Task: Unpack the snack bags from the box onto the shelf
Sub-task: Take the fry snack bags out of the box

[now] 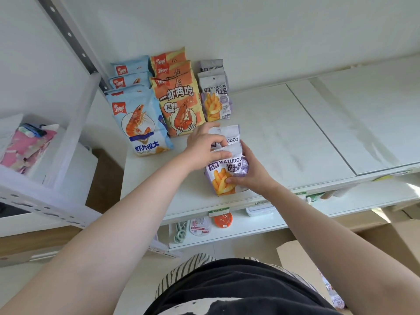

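Shelf: white board [284,137] under a white wall, grey slotted upright [68,39] at its left end; a lower shelf [250,226] beneath carries small packets and an orange round item [223,219]
Room: second white rack [45,201] at left with a pink bundle [27,144]; wood floor between the racks
Box: cardboard box [293,253] at lower right, below the right arm, a purple bag [336,294] showing inside
Blue bags: row of prawn-print bags [141,123] standing at the shelf's left, one behind another
Orange bags: row [179,103] just right of the blue ones, touching them
Fry bags on shelf: two purple-and-white bags [214,98] upright right of the orange row, back against the wall
Held bags: two fry bags [227,169] near the shelf's front edge, one behind the other, bottoms on the board
Left hand: [204,148] grip closed, thumb and fingers pinching the bags' top edges
Right hand: [252,173] grip curled round the right side of the front bag, thumb across its face
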A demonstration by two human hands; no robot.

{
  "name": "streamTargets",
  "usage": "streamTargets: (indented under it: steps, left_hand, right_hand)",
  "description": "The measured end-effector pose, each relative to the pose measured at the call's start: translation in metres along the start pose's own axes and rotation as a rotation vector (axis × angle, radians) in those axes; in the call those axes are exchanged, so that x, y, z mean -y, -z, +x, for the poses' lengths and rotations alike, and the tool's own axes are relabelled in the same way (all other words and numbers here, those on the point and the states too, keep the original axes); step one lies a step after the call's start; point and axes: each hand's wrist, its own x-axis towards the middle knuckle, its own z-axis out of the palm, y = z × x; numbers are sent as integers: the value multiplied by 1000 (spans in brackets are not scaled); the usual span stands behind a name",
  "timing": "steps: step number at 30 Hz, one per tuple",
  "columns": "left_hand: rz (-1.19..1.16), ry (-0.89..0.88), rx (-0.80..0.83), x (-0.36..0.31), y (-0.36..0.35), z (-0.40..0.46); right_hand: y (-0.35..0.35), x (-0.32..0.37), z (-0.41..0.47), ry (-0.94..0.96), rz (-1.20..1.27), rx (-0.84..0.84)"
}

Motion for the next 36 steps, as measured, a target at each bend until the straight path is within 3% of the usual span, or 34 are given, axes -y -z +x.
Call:
streamTargets:
  steps: [4, 11, 19, 27, 29, 32, 36]
  left_hand:
    - [-187, 49, 42, -5, -11, -3]
    - [-783, 197, -147, -5, -28, -16]
    - [-895, 228, -102, -11, -27, -7]
    - [-989, 264, -142, 3, -32, 1]
    - [-1096, 271, -43, 17, -39, -8]
    - [-1003, 206, 80, 26, -59, -19]
    - [-911, 211, 24, 32, -66, -7]
  right_hand:
    - [0, -5, 1, 44, -95, 29]
    - [2, -5, 10, 89, -372, 50]
    - [17, -1, 17, 167, -415, 33]
    - [48, -1, 30, -6, -310, 130]
    - [48, 1, 37, -30, -281, 128]
    - [47, 5, 49, -32, -215, 137]
    - [44, 5, 55, -42, -91, 48]
